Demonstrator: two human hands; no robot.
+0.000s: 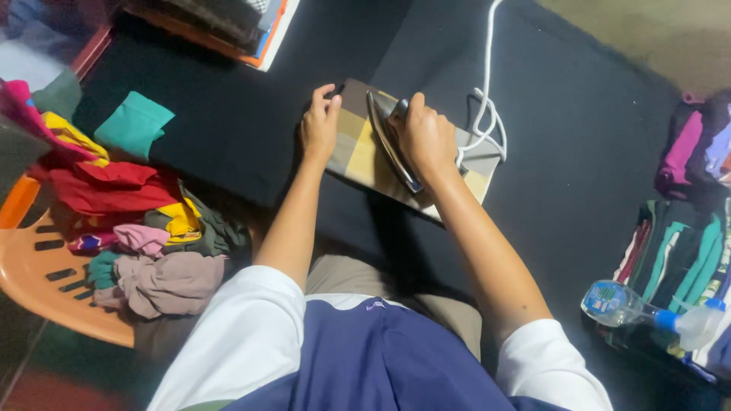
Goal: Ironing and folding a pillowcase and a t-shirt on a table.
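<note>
Checked cloth (365, 152) under left hand (320, 125); right hand (426, 137) grips iron (390, 141)

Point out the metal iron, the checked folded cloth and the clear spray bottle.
metal iron (390, 141), head view, on its soleplate edge.
checked folded cloth (358, 156), head view, yellow patch.
clear spray bottle (617, 303), head view, on its body.

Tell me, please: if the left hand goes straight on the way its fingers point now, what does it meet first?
The left hand lies on the checked cloth, fingers pointing up the picture. Past the cloth's far edge comes only the black surface; the stack of folded things lies further left, probably off that line.
</note>
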